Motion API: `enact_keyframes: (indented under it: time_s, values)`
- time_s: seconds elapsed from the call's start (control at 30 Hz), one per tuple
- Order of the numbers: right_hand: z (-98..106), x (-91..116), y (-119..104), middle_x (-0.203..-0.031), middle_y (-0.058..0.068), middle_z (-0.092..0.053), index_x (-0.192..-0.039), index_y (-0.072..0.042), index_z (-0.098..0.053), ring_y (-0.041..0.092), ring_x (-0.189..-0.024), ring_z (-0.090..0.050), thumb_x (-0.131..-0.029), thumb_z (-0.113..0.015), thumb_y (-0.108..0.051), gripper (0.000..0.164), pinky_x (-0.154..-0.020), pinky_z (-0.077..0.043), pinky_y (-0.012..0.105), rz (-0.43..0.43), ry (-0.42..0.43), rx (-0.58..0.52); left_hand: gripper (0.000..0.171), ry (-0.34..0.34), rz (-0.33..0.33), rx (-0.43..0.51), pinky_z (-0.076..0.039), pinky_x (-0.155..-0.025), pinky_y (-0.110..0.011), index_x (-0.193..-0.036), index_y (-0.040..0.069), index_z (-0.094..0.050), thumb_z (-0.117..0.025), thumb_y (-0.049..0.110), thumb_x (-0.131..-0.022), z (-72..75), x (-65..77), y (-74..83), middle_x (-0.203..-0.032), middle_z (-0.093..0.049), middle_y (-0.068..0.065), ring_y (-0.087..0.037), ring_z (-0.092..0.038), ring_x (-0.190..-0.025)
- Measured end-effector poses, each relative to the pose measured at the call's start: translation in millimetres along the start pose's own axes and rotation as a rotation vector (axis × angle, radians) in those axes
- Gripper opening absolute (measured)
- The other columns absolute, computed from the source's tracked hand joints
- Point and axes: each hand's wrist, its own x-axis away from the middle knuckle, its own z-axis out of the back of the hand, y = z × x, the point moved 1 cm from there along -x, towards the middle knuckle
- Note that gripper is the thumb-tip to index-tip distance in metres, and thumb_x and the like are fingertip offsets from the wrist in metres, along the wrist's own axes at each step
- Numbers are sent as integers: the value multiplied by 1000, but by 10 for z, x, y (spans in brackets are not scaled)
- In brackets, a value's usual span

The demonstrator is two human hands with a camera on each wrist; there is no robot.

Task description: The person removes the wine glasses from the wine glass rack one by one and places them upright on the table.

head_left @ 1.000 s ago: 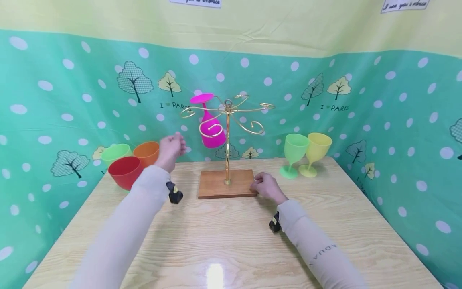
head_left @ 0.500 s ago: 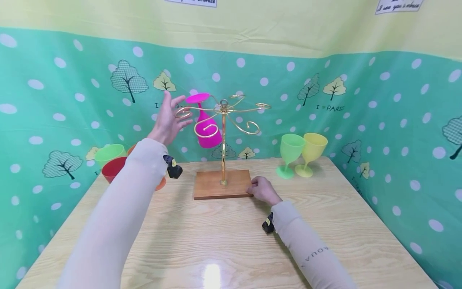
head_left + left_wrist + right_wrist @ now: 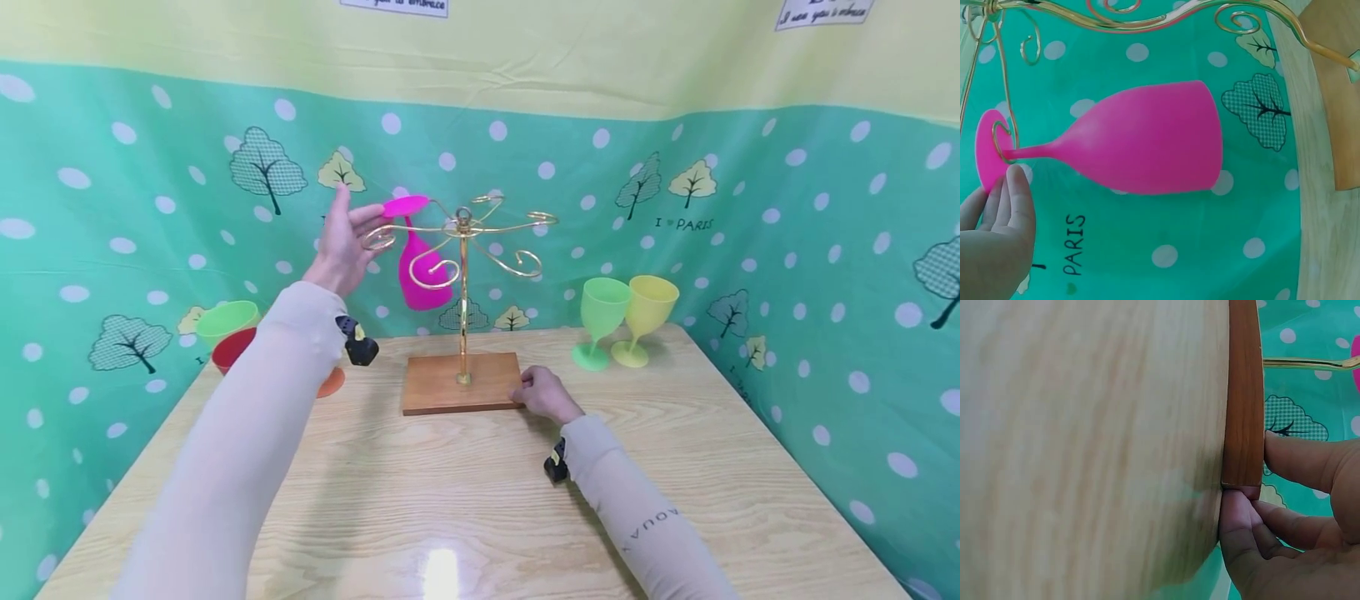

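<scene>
A pink goblet hangs upside down by its foot from one curled arm of a gold metal goblet rack. My left hand is raised beside it, fingers extended, fingertips touching the goblet's foot. The left wrist view shows the goblet whole, its stem inside the hook and my hand at the foot's rim. My right hand grips the right edge of the rack's wooden base. In the right wrist view, the thumb lies over the base, with fingers against its end.
Light green and yellow goblets stand upright at the back right. At the back left are a green and a red cup, plus an orange foot, partly behind my left sleeve. A patterned cloth hangs behind the table.
My left hand has risen from near the cups to the pink goblet's foot, its fingers opening out. The goblet has shifted slightly left on its hook. My right hand keeps its hold.
</scene>
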Motion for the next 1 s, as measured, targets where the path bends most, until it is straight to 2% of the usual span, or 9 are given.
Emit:
enact_keyframes:
  time_s: [0.23, 0.4, 0.57, 0.67, 0.77, 0.9, 1.0]
  values:
    - [18, 4, -19, -108, 14, -60, -125, 5, -52, 26, -97, -57, -86, -70, -19, 49, -86, -49, 40, -11, -14, 9, 73, 36, 6, 5, -40, -102, -28, -142, 3, -40, -36, 58, -96, 76, 98, 118, -144, -44, -15, -23, -45, -130]
    - [20, -11, -22, -108, 14, -59, -124, 5, -52, 26, -98, -57, -86, -70, -18, 48, -88, -48, 41, -9, -15, 15, 67, 90, 13, 75, -46, -97, -30, -138, -1, -45, -54, 48, -93, 130, 168, 194, -138, -49, -19, -27, -52, -124]
    - [20, -3, -5, -110, 13, -59, -126, 4, -51, 26, -100, -56, -86, -70, -20, 51, -89, -47, 41, -25, -21, 22, 42, 131, 27, 164, -51, -90, -32, -116, -1, -59, -67, 29, -89, 133, 200, 259, -124, -57, -18, -29, -59, -114]
    - [23, -1, 5, -109, 13, -59, -126, 5, -51, 26, -100, -56, -86, -70, -19, 51, -89, -47, 41, -18, -12, 27, 28, 152, 40, 164, -52, -88, -31, -107, 1, -62, -71, 20, -87, 117, 214, 304, -120, -60, -16, -27, -61, -110]
    - [22, -6, 6, -109, 13, -59, -126, 5, -51, 26, -99, -56, -85, -71, -18, 51, -89, -47, 41, -5, -8, 27, 23, 193, 53, 143, -53, -85, -29, -107, 1, -65, -70, 7, -86, 106, 221, 349, -120, -62, -14, -25, -63, -107]
    - [16, -12, 2, -107, 13, -58, -125, 6, -52, 25, -96, -55, -85, -71, -18, 50, -87, -47, 40, 5, -12, 31, 26, 257, 71, 122, -54, -81, -27, -111, 0, -66, -65, -6, -86, 92, 224, 395, -121, -61, -14, -25, -63, -106]
    - [12, -10, -4, -105, 13, -58, -123, 7, -52, 25, -94, -55, -86, -71, -17, 48, -85, -47, 40, 13, -12, 34, 32, 283, 83, 108, -54, -79, -26, -118, 0, -63, -61, -9, -87, 76, 214, 419, -124, -58, -14, -25, -63, -108]
